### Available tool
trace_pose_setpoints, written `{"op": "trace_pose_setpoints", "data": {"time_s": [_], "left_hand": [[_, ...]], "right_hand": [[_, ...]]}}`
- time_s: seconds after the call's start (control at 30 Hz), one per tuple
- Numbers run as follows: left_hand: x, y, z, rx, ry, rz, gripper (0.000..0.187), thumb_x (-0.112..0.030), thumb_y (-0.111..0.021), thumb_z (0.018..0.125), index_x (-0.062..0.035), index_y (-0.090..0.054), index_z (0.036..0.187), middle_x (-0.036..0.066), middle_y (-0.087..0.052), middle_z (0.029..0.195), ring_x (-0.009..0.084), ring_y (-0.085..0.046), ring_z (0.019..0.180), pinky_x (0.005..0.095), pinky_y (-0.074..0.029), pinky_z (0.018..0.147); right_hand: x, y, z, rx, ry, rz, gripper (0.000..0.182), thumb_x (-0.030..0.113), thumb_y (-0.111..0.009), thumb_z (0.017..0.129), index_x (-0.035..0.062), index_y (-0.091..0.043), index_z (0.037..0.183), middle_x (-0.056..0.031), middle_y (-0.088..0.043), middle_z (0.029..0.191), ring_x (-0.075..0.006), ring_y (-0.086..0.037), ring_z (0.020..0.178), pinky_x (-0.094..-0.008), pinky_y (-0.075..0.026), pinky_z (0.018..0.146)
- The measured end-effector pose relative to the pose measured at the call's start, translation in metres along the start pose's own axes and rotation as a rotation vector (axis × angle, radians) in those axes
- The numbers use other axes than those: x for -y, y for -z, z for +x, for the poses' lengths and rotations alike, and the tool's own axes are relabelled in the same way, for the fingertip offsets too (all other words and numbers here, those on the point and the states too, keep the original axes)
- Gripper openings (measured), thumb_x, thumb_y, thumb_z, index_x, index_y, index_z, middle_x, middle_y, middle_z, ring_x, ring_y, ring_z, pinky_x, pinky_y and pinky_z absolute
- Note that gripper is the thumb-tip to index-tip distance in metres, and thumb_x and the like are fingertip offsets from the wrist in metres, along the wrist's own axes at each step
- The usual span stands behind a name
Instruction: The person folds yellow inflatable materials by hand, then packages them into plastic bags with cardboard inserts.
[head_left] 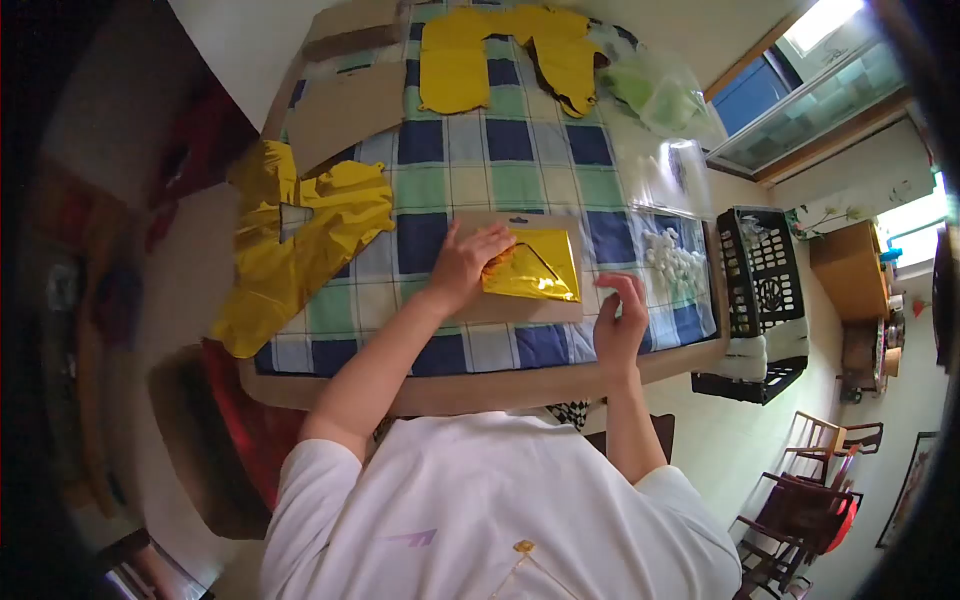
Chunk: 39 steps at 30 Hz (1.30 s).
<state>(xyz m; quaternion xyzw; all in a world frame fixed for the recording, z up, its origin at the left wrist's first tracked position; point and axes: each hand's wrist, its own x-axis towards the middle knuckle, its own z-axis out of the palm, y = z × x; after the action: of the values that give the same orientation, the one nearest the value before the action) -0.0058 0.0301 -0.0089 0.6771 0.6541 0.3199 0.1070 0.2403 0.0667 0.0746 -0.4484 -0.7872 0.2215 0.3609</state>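
A folded gold foil balloon [540, 268] lies on a brown cardboard sheet [530, 310] with a hanging slot at its far edge. My left hand [472, 262] rests flat over the left end of the foil, fingers stretched toward the right. Just beyond the card's right edge, my right hand [622, 315] hovers with loosely bent fingers, and no object shows in it. Another gold foil balloon [315, 215], flat and unfolded, spreads along the table's left side. At the far end lies a further flat gold foil balloon [455, 62].
A checked cloth [440, 190] covers the table. Brown cardboard [345, 105] lies at the far left. Clear plastic bags [665, 105] and a pile of small white items [675, 262] sit along the right side. Black crates [760, 265] stand beyond the right edge.
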Motion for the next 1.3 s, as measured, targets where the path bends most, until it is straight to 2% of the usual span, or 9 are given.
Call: {"op": "trace_pose_setpoints", "data": {"time_s": [0.07,0.17,0.27,0.37,0.4,0.7,0.87,1.07,1.3], "left_hand": [[-0.001,0.002,0.000,0.018,-0.001,-0.007,0.044,-0.006,-0.057,0.083,-0.0160,-0.056,0.126,0.005,-0.054,0.132,0.0201,-0.045,0.128,0.0544,-0.016,0.112],[-0.006,0.007,-0.001,0.028,0.002,-0.011,0.043,-0.005,-0.053,0.084,-0.0155,-0.056,0.126,0.005,-0.054,0.132,0.0201,-0.045,0.129,0.0535,-0.015,0.112],[-0.007,0.009,-0.001,0.015,-0.007,-0.029,0.042,-0.007,-0.051,0.086,-0.0152,-0.056,0.126,0.005,-0.054,0.132,0.0202,-0.044,0.129,0.0533,-0.015,0.112],[-0.006,0.008,-0.001,0.014,-0.023,-0.024,0.040,-0.009,-0.050,0.087,-0.0155,-0.056,0.126,0.005,-0.054,0.133,0.0200,-0.045,0.129,0.0535,-0.016,0.112],[-0.006,0.007,-0.001,0.014,-0.027,-0.017,0.040,-0.009,-0.050,0.087,-0.0156,-0.056,0.126,0.005,-0.054,0.133,0.0199,-0.045,0.129,0.0536,-0.016,0.111],[0.001,0.001,-0.001,0.011,-0.039,0.016,0.041,-0.006,-0.053,0.086,-0.0163,-0.056,0.126,0.004,-0.055,0.131,0.0172,-0.045,0.128,0.0557,-0.014,0.112],[0.001,-0.001,-0.004,-0.002,-0.036,-0.008,0.042,-0.013,-0.058,0.084,-0.0154,-0.055,0.126,0.005,-0.054,0.132,0.0190,-0.045,0.129,0.0555,-0.014,0.112],[-0.002,0.003,-0.002,0.001,-0.016,-0.046,0.040,-0.012,-0.054,0.087,-0.0155,-0.056,0.126,0.006,-0.054,0.132,0.0197,-0.045,0.128,0.0556,-0.013,0.112],[-0.005,0.006,-0.001,-0.002,-0.017,-0.023,0.037,-0.011,-0.049,0.089,-0.0150,-0.057,0.125,0.006,-0.054,0.132,0.0205,-0.045,0.129,0.0550,-0.015,0.111]], "right_hand": [[-0.011,-0.004,-0.006,0.030,0.034,0.009,0.030,-0.013,-0.042,0.074,0.0032,-0.064,0.086,-0.0095,-0.065,0.086,-0.0274,-0.062,0.085,-0.0312,-0.047,0.074],[-0.025,-0.018,-0.049,0.196,0.041,0.083,0.029,-0.010,-0.045,0.076,0.0025,-0.062,0.095,-0.0132,-0.062,0.101,-0.0289,-0.060,0.097,-0.0373,-0.046,0.086],[-0.011,-0.043,-0.061,0.205,0.270,-0.262,0.035,0.001,-0.051,0.079,0.0030,-0.056,0.114,-0.0171,-0.054,0.115,-0.0352,-0.049,0.112,-0.0475,-0.036,0.100],[-0.012,-0.060,-0.053,0.262,0.167,-0.312,0.043,0.010,-0.055,0.083,0.0010,-0.046,0.124,-0.0196,-0.046,0.127,-0.0360,-0.040,0.124,-0.0543,-0.022,0.109],[-0.007,-0.062,-0.043,0.252,0.202,-0.369,0.035,0.013,-0.056,0.084,0.0010,-0.053,0.117,-0.0201,-0.052,0.119,-0.0368,-0.047,0.115,-0.0512,-0.034,0.102],[-0.001,-0.082,-0.011,0.275,0.246,-0.111,0.022,0.009,-0.057,0.084,0.0014,-0.061,0.105,-0.0193,-0.061,0.102,-0.0388,-0.056,0.097,-0.0451,-0.045,0.083],[-0.029,-0.038,-0.042,0.129,0.119,0.088,0.025,-0.007,-0.051,0.076,0.0007,-0.061,0.097,-0.0154,-0.059,0.103,-0.0347,-0.052,0.101,-0.0420,-0.043,0.087],[-0.040,0.006,-0.013,-0.106,0.049,-0.058,0.033,-0.011,-0.048,0.078,0.0044,-0.063,0.104,-0.0129,-0.059,0.108,-0.0307,-0.054,0.102,-0.0379,-0.043,0.089],[-0.008,-0.077,0.038,0.188,0.326,-0.065,0.036,0.012,-0.053,0.089,0.0079,-0.055,0.125,-0.0162,-0.050,0.131,-0.0328,-0.043,0.124,-0.0448,-0.032,0.104]]}}
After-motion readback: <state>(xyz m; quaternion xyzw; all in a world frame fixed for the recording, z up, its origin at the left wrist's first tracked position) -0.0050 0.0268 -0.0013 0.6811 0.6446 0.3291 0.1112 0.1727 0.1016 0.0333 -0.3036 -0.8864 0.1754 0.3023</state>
